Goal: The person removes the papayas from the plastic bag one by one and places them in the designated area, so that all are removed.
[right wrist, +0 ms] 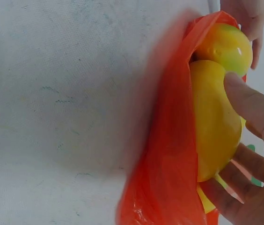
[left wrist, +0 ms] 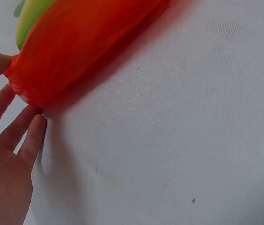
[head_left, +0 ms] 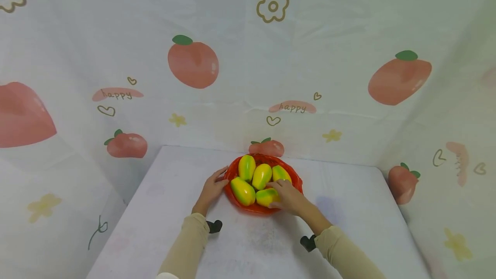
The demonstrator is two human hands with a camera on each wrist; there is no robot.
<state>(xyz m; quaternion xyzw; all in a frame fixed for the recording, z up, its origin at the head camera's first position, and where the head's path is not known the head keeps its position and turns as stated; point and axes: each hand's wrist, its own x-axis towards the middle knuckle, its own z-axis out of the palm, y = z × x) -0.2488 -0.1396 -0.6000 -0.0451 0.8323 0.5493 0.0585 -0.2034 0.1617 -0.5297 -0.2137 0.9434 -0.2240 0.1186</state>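
A round red container of thin, crinkled plastic (head_left: 236, 203) stands at the back of the table, holding several oblong yellow-green fruits (head_left: 246, 168), papaya- or mango-like. At its left rim is my left hand (head_left: 211, 189). In the left wrist view the thumb touches the rim and nearly straight fingers (left wrist: 28, 140) rest against the outer side. My right hand (head_left: 288, 195) reaches over the right front rim. Its thumb and fingers span the front right yellow-green fruit (right wrist: 214, 117), thumb at one end and fingertips at the other. That fruit lies inside the container, partly covered by the hand.
The table (head_left: 255, 244) has a pale cloth cover. Behind it and at both sides hangs a white curtain (head_left: 329, 33) printed with peaches, flowers and hearts, close to the container's back edge. Dark mounts (head_left: 215, 226) sit by both wrists.
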